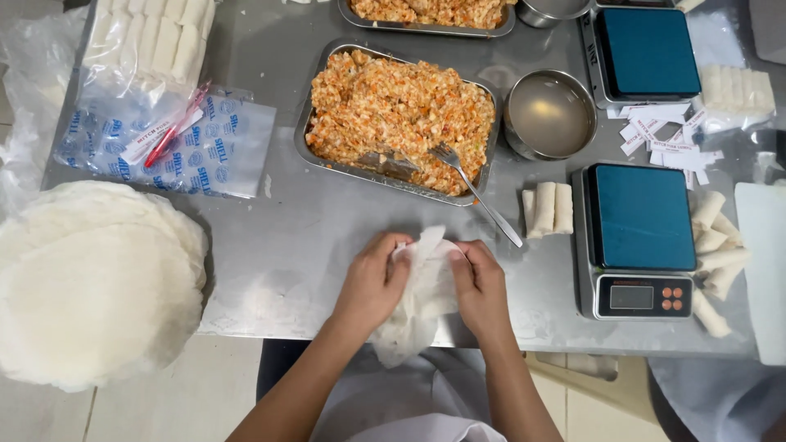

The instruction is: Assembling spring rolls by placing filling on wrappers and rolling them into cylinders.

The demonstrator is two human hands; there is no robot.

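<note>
Both hands, left hand (372, 282) | right hand (481, 286) | fingers pinching wrapper (422, 286) | beside filling tray (304, 135)

1. Two hands are showing, the left hand (372, 282) and the right hand (481, 286), sharing one thin wrapper (422, 286).
2. Two filling trays (315, 123) are sitting on the surface (278, 245), the far one (426, 29) cut off.
3. Two digital scales (639, 237) (647, 53) are standing at the right.
4. One fork (471, 187) is lying in the near tray.
5. Three finished rolls (547, 209) are lying together beside the near scale.
6. One round bowl (549, 115) is holding liquid.
7. One stack of round wrappers (94, 282) is lying at the left.
</note>
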